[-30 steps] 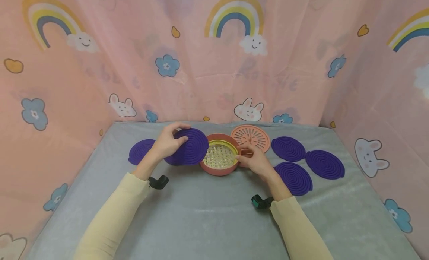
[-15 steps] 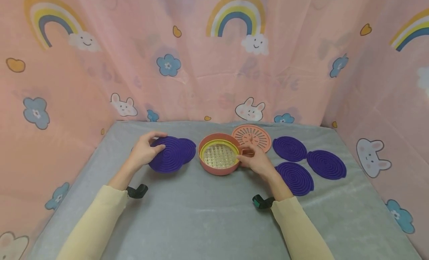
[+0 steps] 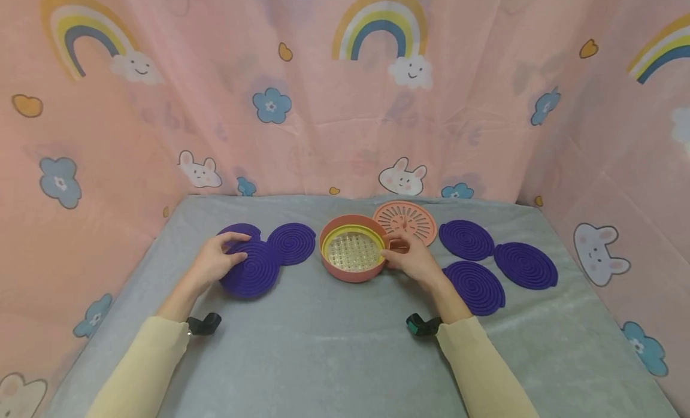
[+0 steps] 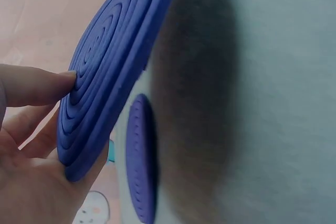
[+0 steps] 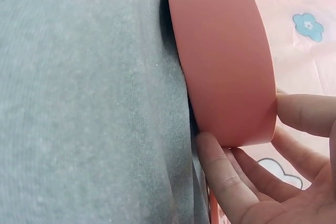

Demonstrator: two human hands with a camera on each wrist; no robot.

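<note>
My left hand [image 3: 212, 259] pinches a purple spiral mosquito coil [image 3: 259, 274] by its edge, thumb on its face. In the left wrist view the held coil [image 4: 113, 72] is tilted and raised off the cloth, casting a shadow. Just behind it lie two more purple coils, one partly covered [image 3: 244, 230] and one in full view [image 3: 291, 244]. My right hand [image 3: 412, 259] grips the rim and side of a round pink mosquito coil holder [image 3: 353, 276], whose wall [image 5: 223, 61] fills much of the right wrist view. Inside the holder sits a yellow-rimmed mesh [image 3: 353, 251].
An orange slotted lid [image 3: 415, 217] lies behind the holder, partly hidden by my right hand. To the right are three purple coils, including the rightmost one [image 3: 525, 265]. A grey cloth [image 3: 323, 352] covers the table; a pink patterned curtain [image 3: 302, 148] encloses it.
My left hand has carried the coil from beside the holder leftward and nearer, uncovering the coil left of the holder. The right hand has stayed on the holder.
</note>
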